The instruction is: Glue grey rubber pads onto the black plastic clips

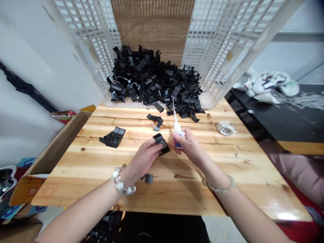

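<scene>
My left hand [146,153] pinches a black plastic part [161,143] with a curved end, held over the wooden table. In my right hand [187,145] is a small bottle with a long white nozzle [176,125]; the nozzle points up and away from me, apart from the black part. Just beyond my hands lies a loose black part [156,120]. Several similar parts sit together in a group [113,137] to the left. A small dark grey piece [149,179] rests on the table below my left wrist.
A white plastic basket [220,89] lies on its side at the back, with a heap of black parts [152,77] spilling from it. A roll of tape [226,128] is at the right. Cardboard boxes [58,141] flank the left edge; a black table [280,118] stands at right.
</scene>
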Action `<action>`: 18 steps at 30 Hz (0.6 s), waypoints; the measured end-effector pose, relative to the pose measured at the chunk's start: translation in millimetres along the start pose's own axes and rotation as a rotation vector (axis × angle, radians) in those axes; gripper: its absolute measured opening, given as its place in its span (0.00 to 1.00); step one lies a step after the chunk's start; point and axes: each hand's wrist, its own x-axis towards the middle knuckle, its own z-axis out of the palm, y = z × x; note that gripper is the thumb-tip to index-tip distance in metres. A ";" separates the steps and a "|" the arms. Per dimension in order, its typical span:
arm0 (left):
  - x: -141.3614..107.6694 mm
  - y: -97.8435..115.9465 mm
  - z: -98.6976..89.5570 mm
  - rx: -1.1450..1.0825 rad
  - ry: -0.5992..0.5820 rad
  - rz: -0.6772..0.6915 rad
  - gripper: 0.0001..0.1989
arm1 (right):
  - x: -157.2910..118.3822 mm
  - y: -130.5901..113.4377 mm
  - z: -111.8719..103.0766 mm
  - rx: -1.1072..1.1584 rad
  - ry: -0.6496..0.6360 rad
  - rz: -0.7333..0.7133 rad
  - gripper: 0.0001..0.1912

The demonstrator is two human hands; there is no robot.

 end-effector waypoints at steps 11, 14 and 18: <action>0.2 7.8 -10.1 0.136 0.096 0.036 0.08 | 15.3 -17.4 -44.9 0.285 0.088 0.029 0.18; -1.8 8.9 -7.8 0.225 0.069 0.011 0.09 | 18.0 -20.2 -52.3 0.369 0.139 -0.010 0.17; -2.0 8.7 -5.9 0.336 0.034 -0.029 0.08 | 19.6 -25.6 -57.3 0.533 0.215 -0.063 0.15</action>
